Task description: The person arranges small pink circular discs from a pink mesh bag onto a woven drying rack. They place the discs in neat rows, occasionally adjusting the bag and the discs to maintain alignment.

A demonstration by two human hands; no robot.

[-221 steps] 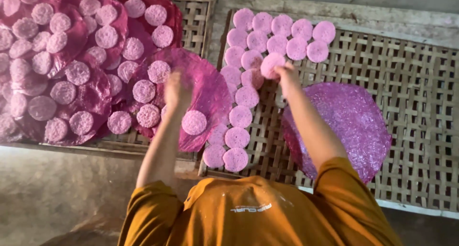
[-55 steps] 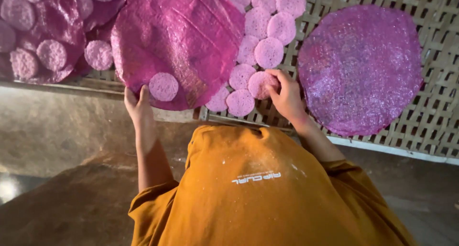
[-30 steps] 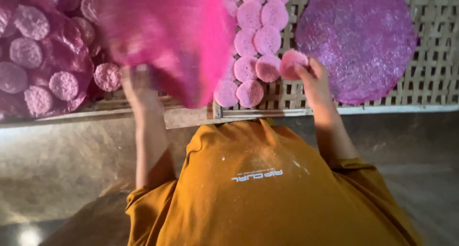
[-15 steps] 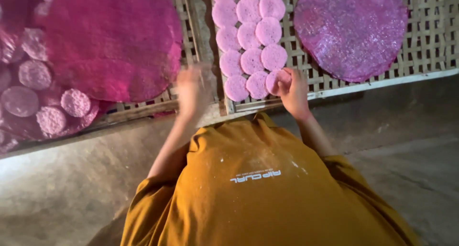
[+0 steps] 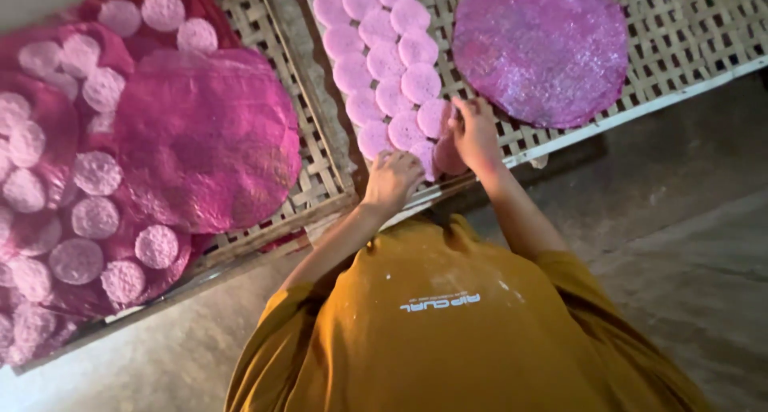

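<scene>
On the woven bamboo tray [image 5: 704,36], your right hand [image 5: 476,132] pinches a small pink disc [image 5: 448,154] to finish the row, while your left hand [image 5: 390,180], fingers curled loosely, rests on the edge.

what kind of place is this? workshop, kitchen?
Probably a small food-drying workshop, not a kitchen: woven bamboo racks on a bare concrete floor, covered with large pink sheets and rows of small pink discs. Both hands rest at the discs.
</scene>
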